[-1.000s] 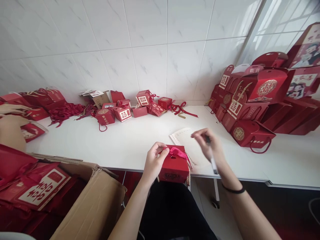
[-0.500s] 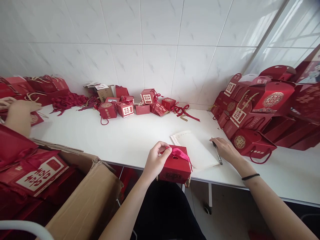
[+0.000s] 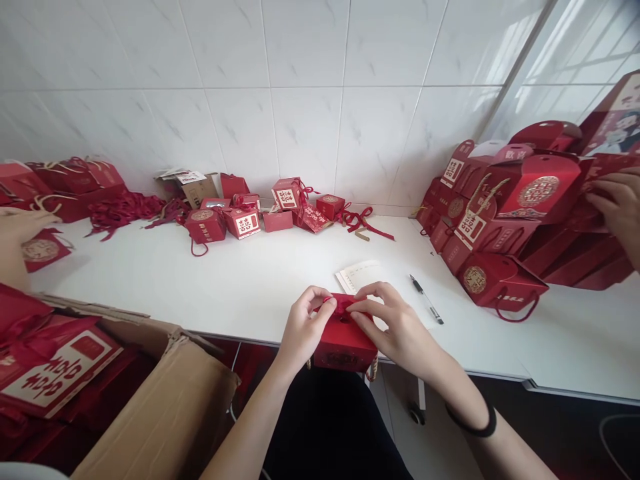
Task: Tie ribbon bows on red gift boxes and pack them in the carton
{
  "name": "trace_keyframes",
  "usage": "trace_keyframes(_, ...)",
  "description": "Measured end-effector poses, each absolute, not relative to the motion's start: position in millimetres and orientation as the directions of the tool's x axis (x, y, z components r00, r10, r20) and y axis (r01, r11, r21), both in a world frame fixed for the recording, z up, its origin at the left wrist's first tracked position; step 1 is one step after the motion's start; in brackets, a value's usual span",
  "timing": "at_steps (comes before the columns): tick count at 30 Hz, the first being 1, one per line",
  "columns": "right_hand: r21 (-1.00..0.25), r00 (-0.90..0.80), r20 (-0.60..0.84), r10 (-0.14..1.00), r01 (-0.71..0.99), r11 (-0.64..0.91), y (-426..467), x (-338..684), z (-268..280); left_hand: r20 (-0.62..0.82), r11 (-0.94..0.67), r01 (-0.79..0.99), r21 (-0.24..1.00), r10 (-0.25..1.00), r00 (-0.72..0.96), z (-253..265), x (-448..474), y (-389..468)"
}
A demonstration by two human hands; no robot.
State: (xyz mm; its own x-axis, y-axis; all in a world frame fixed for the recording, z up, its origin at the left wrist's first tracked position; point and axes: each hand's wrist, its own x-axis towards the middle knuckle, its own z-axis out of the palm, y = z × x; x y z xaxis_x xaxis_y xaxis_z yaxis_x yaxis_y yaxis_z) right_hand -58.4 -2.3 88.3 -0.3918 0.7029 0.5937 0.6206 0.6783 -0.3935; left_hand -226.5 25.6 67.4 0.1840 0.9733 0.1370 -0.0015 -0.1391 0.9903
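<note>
A small red gift box with rope handles at its sides rests at the table's front edge, above my lap. Both hands meet at its top, where a dark pink ribbon lies. My left hand pinches the ribbon between thumb and index finger. From the other side, my right hand has its fingertips closed on the ribbon; they hide part of it. Behind the box lies a notepad, partly covered by my right hand. A black-gripped pen lies on the table, apart from my hand.
Folded red gift boxes are piled at the right, where another person's hand reaches in. Another person's hand is at far left. A cardboard carton holding red boxes stands front left. Small boxes and loose ribbons line the wall.
My right hand has let go of the pen, leaving it on the table, and moved left to the ribbon. Another person's hand has appeared at the right. The view has shifted slightly.
</note>
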Motion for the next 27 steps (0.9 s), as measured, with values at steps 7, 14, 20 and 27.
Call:
trace_keyframes(7, -0.485, -0.357, 0.546, 0.758, 0.603, 0.634, 2.2, -61.9, 80.4, 0.154, -0.161, 0.014, 0.987, 0.962, 0.225, 70.9, -228.4, 22.7)
trace_keyframes(14, -0.414, -0.292, 0.617, 0.731, 0.669, 0.617, -2.7, -61.5, 79.1, 0.206, -0.219, 0.056, 0.974, 0.962, 0.178, 68.2, -225.3, 19.7)
trace_keyframes(20, -0.172, -0.38, 0.721, 0.58, 0.712, 0.681, -1.7, -64.2, 81.4, 0.293, -0.311, 0.184, 0.933, 0.949, 0.119, 68.1, -224.3, 16.2)
trace_keyframes(27, -0.045, -0.445, 0.731, 0.517, 0.724, 0.688, -5.3, -56.6, 87.1, 0.374, -0.376, 0.245, 0.894, 0.926, 0.058, 65.1, -228.1, 13.9)
